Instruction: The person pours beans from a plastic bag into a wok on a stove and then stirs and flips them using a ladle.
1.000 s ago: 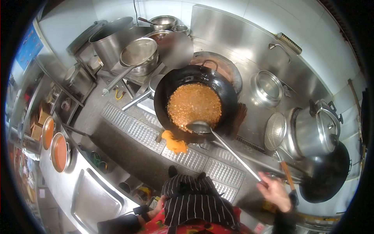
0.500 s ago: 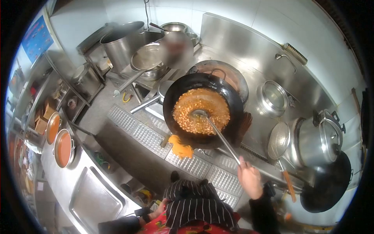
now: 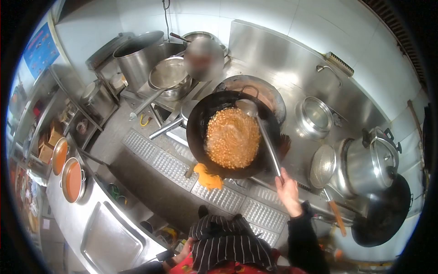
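My right hand (image 3: 288, 192) is wrapped round the handle of a long metal ladle (image 3: 269, 144). The ladle's bowl rests at the upper right edge of the food, inside a large black wok (image 3: 198, 119). Brown liquid with many small pale pieces (image 3: 233, 138) fills the middle of the wok. An orange cloth (image 3: 208, 176) hangs at the wok's lower left, round its handle. My left hand (image 3: 185, 250) is low beside the striped apron (image 3: 228, 246); its fingers are mostly hidden.
Steel pots (image 3: 139, 61) stand at the back left. A metal bowl (image 3: 315, 117), a strainer (image 3: 323, 166), a pressure cooker (image 3: 372, 162) and a black wok (image 3: 383, 212) are on the right. At left, a counter holds a tray (image 3: 113, 242) and two pans of orange-red liquid (image 3: 73, 180).
The ladle's bowl has moved from the middle of the food up to its upper right edge. The food has shifted within the wok, and the view has moved slightly.
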`<move>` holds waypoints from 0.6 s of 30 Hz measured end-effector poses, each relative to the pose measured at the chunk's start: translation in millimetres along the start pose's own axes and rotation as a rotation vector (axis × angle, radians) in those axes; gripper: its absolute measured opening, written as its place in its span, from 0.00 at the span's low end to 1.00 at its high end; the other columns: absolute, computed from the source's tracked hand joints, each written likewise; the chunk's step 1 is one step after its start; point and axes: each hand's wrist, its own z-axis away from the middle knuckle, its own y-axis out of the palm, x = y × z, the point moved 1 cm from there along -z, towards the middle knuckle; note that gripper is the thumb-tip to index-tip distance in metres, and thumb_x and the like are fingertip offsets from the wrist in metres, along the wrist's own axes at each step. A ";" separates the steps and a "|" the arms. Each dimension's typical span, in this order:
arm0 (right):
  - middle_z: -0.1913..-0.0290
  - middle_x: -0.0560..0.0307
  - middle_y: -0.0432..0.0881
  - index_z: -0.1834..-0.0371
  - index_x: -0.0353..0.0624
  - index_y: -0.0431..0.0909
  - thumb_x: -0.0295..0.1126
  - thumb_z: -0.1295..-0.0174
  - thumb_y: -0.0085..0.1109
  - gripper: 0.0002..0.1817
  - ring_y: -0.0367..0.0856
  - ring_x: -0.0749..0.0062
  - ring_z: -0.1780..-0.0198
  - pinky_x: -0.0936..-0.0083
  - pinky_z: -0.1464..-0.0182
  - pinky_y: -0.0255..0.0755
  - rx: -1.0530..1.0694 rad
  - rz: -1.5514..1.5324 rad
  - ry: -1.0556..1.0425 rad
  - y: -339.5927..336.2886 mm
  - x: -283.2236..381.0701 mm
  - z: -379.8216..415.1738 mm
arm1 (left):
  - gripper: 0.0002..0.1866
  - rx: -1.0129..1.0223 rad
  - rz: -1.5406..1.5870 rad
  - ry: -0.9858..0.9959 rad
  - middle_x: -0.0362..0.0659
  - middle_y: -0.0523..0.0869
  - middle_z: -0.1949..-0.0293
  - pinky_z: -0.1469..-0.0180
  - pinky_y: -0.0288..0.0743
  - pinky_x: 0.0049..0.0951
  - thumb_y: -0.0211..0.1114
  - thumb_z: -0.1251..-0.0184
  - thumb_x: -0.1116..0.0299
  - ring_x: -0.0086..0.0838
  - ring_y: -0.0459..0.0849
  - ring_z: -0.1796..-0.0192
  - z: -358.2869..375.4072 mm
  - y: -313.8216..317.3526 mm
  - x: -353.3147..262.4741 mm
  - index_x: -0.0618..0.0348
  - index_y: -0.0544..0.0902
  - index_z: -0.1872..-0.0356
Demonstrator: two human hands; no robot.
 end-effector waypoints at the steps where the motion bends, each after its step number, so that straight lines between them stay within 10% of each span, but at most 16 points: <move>1: 0.62 0.37 0.86 0.36 0.38 0.74 0.32 0.34 0.59 0.24 0.86 0.44 0.59 0.60 0.54 0.79 -0.026 0.040 0.057 -1.6 -3.2 -0.1 | 0.37 -0.002 0.002 -0.003 0.47 0.80 0.46 0.37 0.65 0.33 0.77 0.47 0.52 0.30 0.77 0.42 0.6 1.9 -2.4 0.67 0.74 0.42; 9: 0.72 0.53 0.84 0.36 0.35 0.74 0.33 0.32 0.59 0.23 0.83 0.62 0.73 0.66 0.67 0.78 0.171 -0.261 0.234 12.6 -21.8 11.2 | 0.39 0.095 -0.061 -0.002 0.47 0.78 0.43 0.33 0.62 0.35 0.78 0.46 0.54 0.31 0.74 0.38 -0.4 -7.8 -5.9 0.66 0.71 0.38; 12: 0.79 0.64 0.72 0.49 0.39 0.77 0.31 0.29 0.55 0.10 0.67 0.82 0.85 0.81 0.88 0.57 0.468 -0.887 0.490 5.0 9.2 29.4 | 0.42 0.096 -0.072 0.006 0.47 0.77 0.42 0.32 0.61 0.37 0.79 0.47 0.54 0.32 0.74 0.38 -3.0 -14.7 4.0 0.66 0.69 0.36; 18: 0.77 0.63 0.74 0.61 0.41 0.74 0.31 0.30 0.59 0.06 0.68 0.82 0.84 0.81 0.86 0.59 0.569 -1.102 0.717 -5.5 29.7 50.1 | 0.41 0.146 -0.181 0.064 0.47 0.77 0.41 0.31 0.61 0.36 0.78 0.47 0.54 0.32 0.73 0.37 -17.1 -38.2 32.5 0.66 0.70 0.36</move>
